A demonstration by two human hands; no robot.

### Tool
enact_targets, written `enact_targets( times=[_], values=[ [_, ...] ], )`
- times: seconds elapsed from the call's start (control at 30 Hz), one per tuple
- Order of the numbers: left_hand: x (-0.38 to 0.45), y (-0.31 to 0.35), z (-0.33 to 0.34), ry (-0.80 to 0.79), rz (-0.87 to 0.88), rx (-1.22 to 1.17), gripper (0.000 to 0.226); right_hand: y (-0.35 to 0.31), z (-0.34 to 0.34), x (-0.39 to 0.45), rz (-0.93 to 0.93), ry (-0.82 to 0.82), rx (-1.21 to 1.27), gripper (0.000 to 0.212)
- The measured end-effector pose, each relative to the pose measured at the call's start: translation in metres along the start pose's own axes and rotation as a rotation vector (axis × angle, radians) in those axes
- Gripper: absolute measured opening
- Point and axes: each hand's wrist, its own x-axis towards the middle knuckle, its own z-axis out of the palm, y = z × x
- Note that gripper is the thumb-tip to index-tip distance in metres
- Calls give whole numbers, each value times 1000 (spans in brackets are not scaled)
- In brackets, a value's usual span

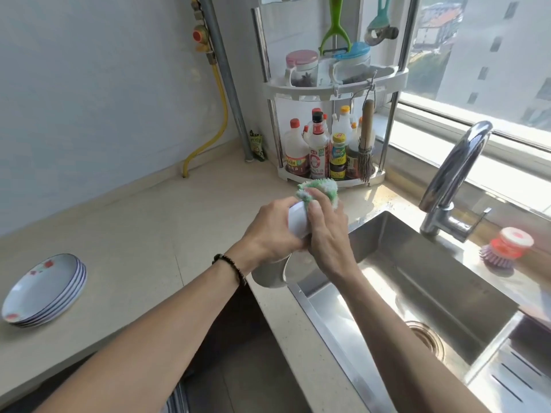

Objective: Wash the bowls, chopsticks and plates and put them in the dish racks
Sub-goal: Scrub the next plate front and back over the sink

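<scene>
My left hand (269,228) grips a small white bowl (298,220) above the counter beside the sink. My right hand (328,231) holds a green and white cleaning cloth (323,189) and presses it against the bowl, its fingers curled over the rim. Below the hands stand more white bowls (269,274) on the counter edge, partly hidden by my wrists. A stack of white plates (44,289) with red flower prints lies on the counter at the far left. No chopsticks are visible.
The steel sink (417,293) with its drain lies to the right, under a chrome tap (453,180). A dish brush (504,251) sits by the tap. A corner shelf (331,120) holds sauce bottles and jars. A slotted steel tray (512,380) shows at lower right.
</scene>
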Motion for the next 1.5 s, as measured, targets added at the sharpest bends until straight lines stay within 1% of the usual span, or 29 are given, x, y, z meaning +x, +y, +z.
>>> enact_targets(
  times=[0.03, 0.13, 0.17, 0.27, 0.3, 0.37, 0.4, 0.43, 0.5, 0.53, 0.57, 0.63, 0.7, 0.77, 0.8, 0.87, 0.93, 0.97, 1.03, 1.1, 1.17, 1.23, 1.27, 1.33, 1.37, 1.4, 1.47, 1.5],
  values=[
    [-2, 0, 1, 14, 1, -11, 48, 4, 0, 0, -15, -1, 8, 42],
    [-6, -1, 1, 57, 8, -3, 42, 6, -9, 18, 223, 46, 263, 46],
    [-7, -1, 2, 80, -1, -17, 40, 8, -9, 19, 245, 58, 279, 44],
    [-5, 1, 1, 115, -6, 31, 40, 0, 6, 6, 92, 70, 159, 37],
    [-5, 2, 1, 104, 2, 68, 40, 1, 8, 2, 82, 59, 183, 37],
    [-7, 2, 0, 88, 34, 98, 40, 4, 4, 9, 178, 41, 275, 44],
    [-9, 1, 0, 93, 34, 81, 40, 10, 1, 15, 254, 25, 321, 49],
    [-10, -1, 2, 105, 19, 50, 41, 14, 1, 18, 279, 23, 345, 51],
    [-8, -1, 4, 142, -13, 12, 41, 6, 7, 12, 171, 12, 287, 43],
    [-6, 0, 5, 148, -24, 19, 39, 1, 12, 6, 106, -25, 226, 38],
    [-5, 0, 5, 145, -30, 32, 37, 1, 15, 3, 82, -52, 197, 35],
    [-3, 0, 2, 130, -33, 13, 38, 3, 13, 5, 163, -78, 217, 40],
    [-7, -2, -5, 105, -10, -69, 42, 7, -2, 18, 400, 5, 305, 48],
    [-10, 0, -10, 90, 47, -193, 42, 12, -17, 24, 626, 99, 367, 41],
    [-12, 0, -13, 85, 68, -239, 42, 16, -21, 24, 689, 121, 377, 35],
    [-13, -1, -17, 45, 73, -286, 44, 23, -22, 21, 716, 169, 370, 30],
    [-12, -4, -21, -71, 12, -341, 48, 28, -23, 19, 723, 196, 324, 30],
    [-9, -5, -23, -144, -20, -342, 52, 28, -24, 19, 714, 189, 289, 30],
    [-2, -2, -25, -257, -40, -207, 50, 21, -27, 21, 627, 90, 150, 30],
    [4, 3, -21, -299, -23, -46, 46, 11, -26, 26, 477, 0, 25, 35],
    [7, 3, -11, -256, -12, 10, 43, -1, -22, 29, 361, 3, 0, 38],
    [8, -2, -4, -144, -31, -8, 43, -7, -11, 22, 178, -2, 12, 43],
    [9, -3, -2, -86, -42, -37, 43, -7, -3, 15, 95, -35, -1, 47],
    [9, -5, -1, -5, -37, -55, 53, -6, 6, 2, 5, -75, -18, 51],
    [8, -4, -2, 13, -28, -39, 56, -6, 4, 1, 4, -79, 6, 51],
    [7, -3, -3, 17, -21, -16, 54, -4, 1, 5, 28, -71, 57, 52],
    [5, -6, -2, 39, -29, 5, 46, -4, -3, 15, 120, -44, 135, 56],
    [4, -7, -1, 55, -38, -14, 44, -6, -2, 15, 126, -46, 128, 58]
  ],
)
